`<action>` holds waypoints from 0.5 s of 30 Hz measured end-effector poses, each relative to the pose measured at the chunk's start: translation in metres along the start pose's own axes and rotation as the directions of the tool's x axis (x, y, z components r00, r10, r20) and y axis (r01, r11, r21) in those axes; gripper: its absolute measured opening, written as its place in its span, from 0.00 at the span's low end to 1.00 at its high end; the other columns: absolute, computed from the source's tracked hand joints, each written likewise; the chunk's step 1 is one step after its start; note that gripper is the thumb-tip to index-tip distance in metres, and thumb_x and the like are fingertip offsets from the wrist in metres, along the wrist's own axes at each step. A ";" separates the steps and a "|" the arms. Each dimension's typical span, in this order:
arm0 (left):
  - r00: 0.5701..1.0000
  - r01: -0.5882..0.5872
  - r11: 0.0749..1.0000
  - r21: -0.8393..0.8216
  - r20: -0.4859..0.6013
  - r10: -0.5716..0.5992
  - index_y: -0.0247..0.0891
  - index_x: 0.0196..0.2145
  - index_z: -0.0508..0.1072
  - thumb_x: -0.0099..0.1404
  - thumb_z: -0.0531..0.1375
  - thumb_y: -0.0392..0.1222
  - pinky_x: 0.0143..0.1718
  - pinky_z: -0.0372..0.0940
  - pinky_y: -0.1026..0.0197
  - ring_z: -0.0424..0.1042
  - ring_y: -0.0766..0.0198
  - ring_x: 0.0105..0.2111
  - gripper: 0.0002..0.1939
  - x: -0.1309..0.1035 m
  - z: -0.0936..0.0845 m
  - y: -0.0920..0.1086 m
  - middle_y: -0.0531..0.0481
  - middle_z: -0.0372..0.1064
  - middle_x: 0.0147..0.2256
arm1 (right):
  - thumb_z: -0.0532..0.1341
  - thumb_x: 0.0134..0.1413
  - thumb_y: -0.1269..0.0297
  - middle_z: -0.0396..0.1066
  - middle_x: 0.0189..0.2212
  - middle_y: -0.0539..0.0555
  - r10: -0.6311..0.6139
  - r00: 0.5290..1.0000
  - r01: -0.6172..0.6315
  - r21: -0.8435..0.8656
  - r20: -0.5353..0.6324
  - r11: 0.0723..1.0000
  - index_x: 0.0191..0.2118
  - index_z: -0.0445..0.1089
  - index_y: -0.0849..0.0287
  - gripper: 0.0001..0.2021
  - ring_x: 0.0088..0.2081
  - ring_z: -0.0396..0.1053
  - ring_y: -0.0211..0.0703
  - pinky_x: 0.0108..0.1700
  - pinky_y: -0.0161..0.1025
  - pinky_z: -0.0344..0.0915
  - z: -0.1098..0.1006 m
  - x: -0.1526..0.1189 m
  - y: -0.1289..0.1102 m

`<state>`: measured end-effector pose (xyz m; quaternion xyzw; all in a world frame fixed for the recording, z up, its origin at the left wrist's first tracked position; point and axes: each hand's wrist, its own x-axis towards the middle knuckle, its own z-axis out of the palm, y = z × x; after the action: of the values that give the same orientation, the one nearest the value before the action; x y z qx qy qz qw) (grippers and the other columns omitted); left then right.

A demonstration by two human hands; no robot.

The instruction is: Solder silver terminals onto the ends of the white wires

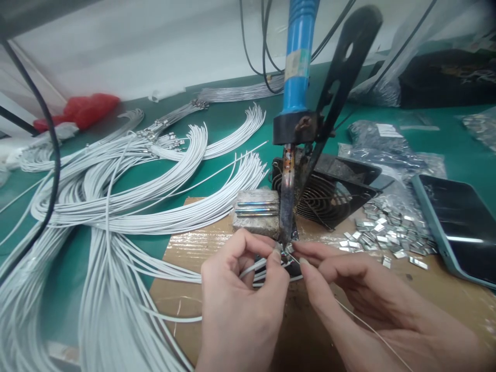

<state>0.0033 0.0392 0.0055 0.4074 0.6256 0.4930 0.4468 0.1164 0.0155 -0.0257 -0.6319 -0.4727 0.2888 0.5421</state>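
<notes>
A blue-handled soldering iron (296, 77) is held tip down in a black bracket (344, 77). Just left of its tip, my left hand (246, 294) pinches the end of a white cable (256, 267). My right hand (349, 289) is closed on a thin solder wire (366, 324), which trails toward the lower right. A small metal part (289, 249) sits between both sets of fingertips, right under the tip. Whether the right fingers also grip that part, I cannot tell.
Bundles of white cables (155, 217) cover the left side. A scarred block (256, 217) and a black fan (325, 191) stand behind my hands, on cardboard (182, 243). Loose metal clips (387, 232), a phone (457, 222) and plastic bags (391, 147) lie to the right.
</notes>
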 end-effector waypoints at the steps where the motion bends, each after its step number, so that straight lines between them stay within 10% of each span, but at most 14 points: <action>1: 1.000 -0.002 1.000 0.004 0.001 0.001 0.39 0.25 0.74 0.59 0.67 0.33 0.29 0.71 0.74 0.79 0.67 0.30 0.08 0.000 0.000 0.000 0.53 0.78 0.31 | 0.71 0.57 0.57 0.85 0.40 0.51 -0.002 1.000 0.002 -0.002 -0.004 1.000 0.26 0.74 0.50 0.11 0.40 0.85 0.48 0.43 0.32 0.80 0.000 0.000 0.000; 15: 0.999 -0.033 0.999 -0.002 -0.003 0.033 0.40 0.24 0.75 0.59 0.67 0.32 0.30 0.72 0.74 0.80 0.66 0.31 0.09 0.000 -0.003 0.000 0.53 0.78 0.31 | 0.73 0.53 0.56 0.85 0.40 0.56 0.040 0.999 -0.040 0.091 -0.004 0.995 0.25 0.75 0.51 0.11 0.34 0.85 0.57 0.36 0.41 0.84 0.000 0.000 -0.001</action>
<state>0.0010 0.0383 0.0063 0.4163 0.6190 0.5015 0.4382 0.1158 0.0159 -0.0249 -0.6167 -0.4449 0.3190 0.5656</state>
